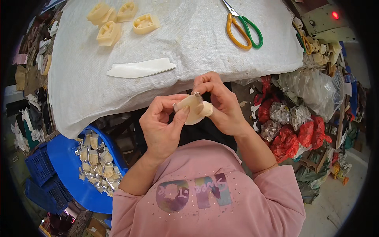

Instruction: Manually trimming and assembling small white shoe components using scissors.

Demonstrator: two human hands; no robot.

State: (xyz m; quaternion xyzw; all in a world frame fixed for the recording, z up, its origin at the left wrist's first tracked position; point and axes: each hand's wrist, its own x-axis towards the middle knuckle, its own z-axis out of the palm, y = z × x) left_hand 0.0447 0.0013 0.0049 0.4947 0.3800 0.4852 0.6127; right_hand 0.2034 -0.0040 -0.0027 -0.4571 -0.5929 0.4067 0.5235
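A cream piece, apparently a shoe heel with a thin covering on it (pixel 192 113), is held between both hands above my lap, just off the table's near edge. My left hand (pixel 160 125) is closed on its left side, with the thumb pressed against its face. At its upper right edge, my right hand (pixel 225 107) pinches with curled fingers. A cream finger cover or wrapping (pixel 208 108) shows at the right thumb. Beyond the hands, a curved white strip (pixel 141 68) lies flat on the table. Several cream heel blocks (pixel 109 33) sit farther back on the left.
White woven sheeting (pixel 197 43) covers the table. Scissors with orange and green handles (pixel 243 31) lie at the back right. A blue tub (pixel 71 173) at lower left holds several silver-and-cream pieces (pixel 98 160). Red and clear plastic bags (pixel 290 142) crowd the right side.
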